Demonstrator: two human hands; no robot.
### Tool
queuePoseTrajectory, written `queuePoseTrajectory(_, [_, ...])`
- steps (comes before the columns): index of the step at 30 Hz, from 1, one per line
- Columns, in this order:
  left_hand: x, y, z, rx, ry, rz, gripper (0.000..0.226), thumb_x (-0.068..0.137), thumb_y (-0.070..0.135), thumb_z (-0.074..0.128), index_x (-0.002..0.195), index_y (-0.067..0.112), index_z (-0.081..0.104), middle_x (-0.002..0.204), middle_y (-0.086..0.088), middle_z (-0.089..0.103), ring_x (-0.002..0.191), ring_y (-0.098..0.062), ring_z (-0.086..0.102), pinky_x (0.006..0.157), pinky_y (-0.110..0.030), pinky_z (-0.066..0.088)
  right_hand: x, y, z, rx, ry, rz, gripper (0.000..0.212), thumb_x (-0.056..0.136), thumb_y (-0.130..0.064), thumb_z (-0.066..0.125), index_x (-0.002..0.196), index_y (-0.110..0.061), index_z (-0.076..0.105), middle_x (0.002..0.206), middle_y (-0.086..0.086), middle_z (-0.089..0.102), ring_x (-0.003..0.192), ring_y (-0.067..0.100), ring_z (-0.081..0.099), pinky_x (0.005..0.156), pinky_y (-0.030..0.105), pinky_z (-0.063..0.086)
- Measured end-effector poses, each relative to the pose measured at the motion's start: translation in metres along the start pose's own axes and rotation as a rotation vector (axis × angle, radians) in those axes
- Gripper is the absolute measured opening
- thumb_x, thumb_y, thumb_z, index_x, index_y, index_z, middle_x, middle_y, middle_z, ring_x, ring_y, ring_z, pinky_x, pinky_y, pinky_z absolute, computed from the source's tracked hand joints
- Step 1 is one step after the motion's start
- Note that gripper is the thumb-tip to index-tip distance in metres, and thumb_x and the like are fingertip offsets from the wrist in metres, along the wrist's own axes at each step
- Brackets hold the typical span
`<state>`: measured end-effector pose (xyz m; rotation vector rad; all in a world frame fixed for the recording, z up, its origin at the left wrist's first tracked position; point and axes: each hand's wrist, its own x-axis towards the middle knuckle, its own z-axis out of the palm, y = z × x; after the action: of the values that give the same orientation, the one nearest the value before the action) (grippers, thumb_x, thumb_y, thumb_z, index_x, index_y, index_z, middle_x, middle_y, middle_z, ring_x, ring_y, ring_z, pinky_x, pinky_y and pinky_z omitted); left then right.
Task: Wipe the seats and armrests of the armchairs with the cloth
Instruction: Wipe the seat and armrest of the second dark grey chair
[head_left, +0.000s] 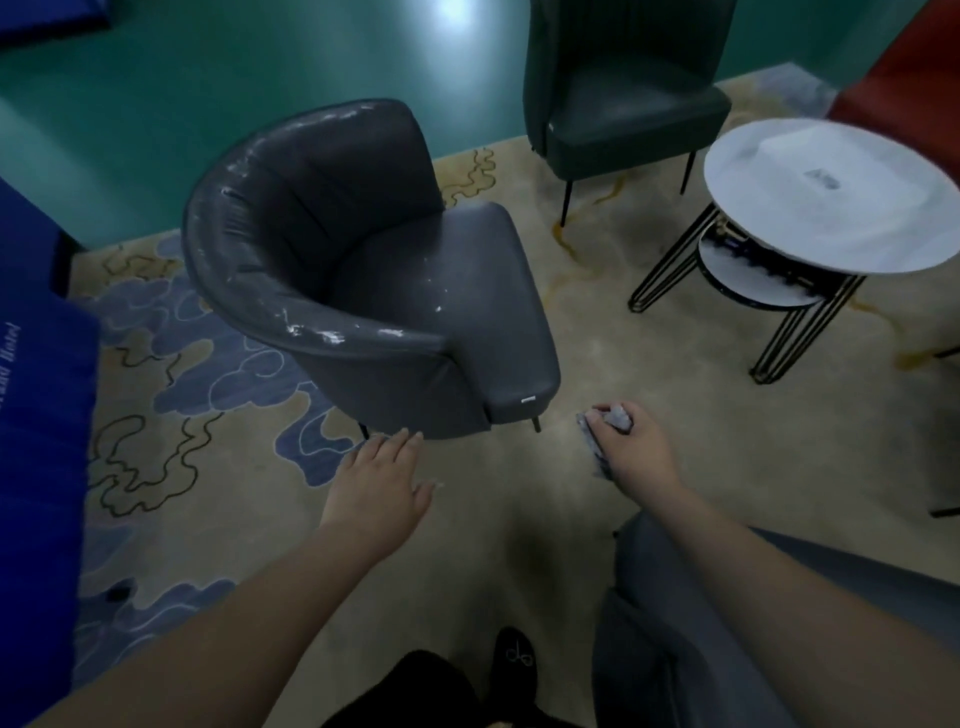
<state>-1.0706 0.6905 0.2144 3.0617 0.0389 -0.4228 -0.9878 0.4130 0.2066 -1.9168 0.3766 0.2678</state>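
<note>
Both forearms reach out above the patterned carpet (519, 322). Bunched in the right hand (636, 447), the grey cloth (605, 428) hangs just off the grey armchair (363, 270), near its front corner. Nothing is held in the left hand (382, 483), fingers spread, close to the armchair's base. Beyond the armchair stand a green chair (623, 104) and a round white table (831, 197).

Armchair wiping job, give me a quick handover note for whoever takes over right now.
Left hand: open, empty, hovering near the grey armchair.
Right hand: closed on the bunched cloth, above the carpet, not touching any chair.
Done: cannot tell; pale marks show on the grey armchair's armrest and seat.
Left: wipe that seat and armrests, then the dark green chair behind.
</note>
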Motion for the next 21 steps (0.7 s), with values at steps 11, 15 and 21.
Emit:
queuePoseTrajectory(11, [0.163, -0.017, -0.022, 0.030, 0.023, 0.127, 0.068, 0.096, 0.054, 0.030, 0.154, 0.022, 0.015, 0.160, 0.003, 0.022, 0.147, -0.020, 0.014, 0.119, -0.041, 0.013, 0.126, -0.059, 0.020, 0.020, 0.048, 0.047, 0.013, 0.091, -0.032, 0.062, 0.090, -0.020, 0.064, 0.075, 0.007, 0.064, 0.061, 0.019, 0.059, 0.046, 0.024, 0.049])
queuePoseTrajectory(15, [0.223, -0.037, -0.034, 0.039, 0.012, 0.131, 0.067, 0.096, 0.053, 0.032, 0.154, 0.021, 0.018, 0.160, 0.002, 0.022, 0.147, -0.021, 0.014, 0.119, -0.042, 0.013, 0.175, -0.094, 0.026, -0.033, 0.027, 0.042, 0.013, 0.092, -0.032, 0.061, 0.087, -0.020, 0.064, 0.066, 0.003, 0.060, 0.053, 0.015, 0.055, 0.042, 0.021, 0.047])
queuePoseTrajectory(21, [0.289, -0.064, -0.049, 0.106, -0.030, 0.139, 0.068, 0.096, 0.054, 0.031, 0.154, 0.022, 0.015, 0.161, 0.002, 0.018, 0.148, -0.021, 0.012, 0.119, -0.043, 0.011, 0.240, -0.135, 0.044, -0.078, 0.014, 0.014, 0.016, 0.091, -0.033, 0.061, 0.087, -0.018, 0.063, 0.066, 0.001, 0.057, 0.055, 0.015, 0.054, 0.046, 0.022, 0.047])
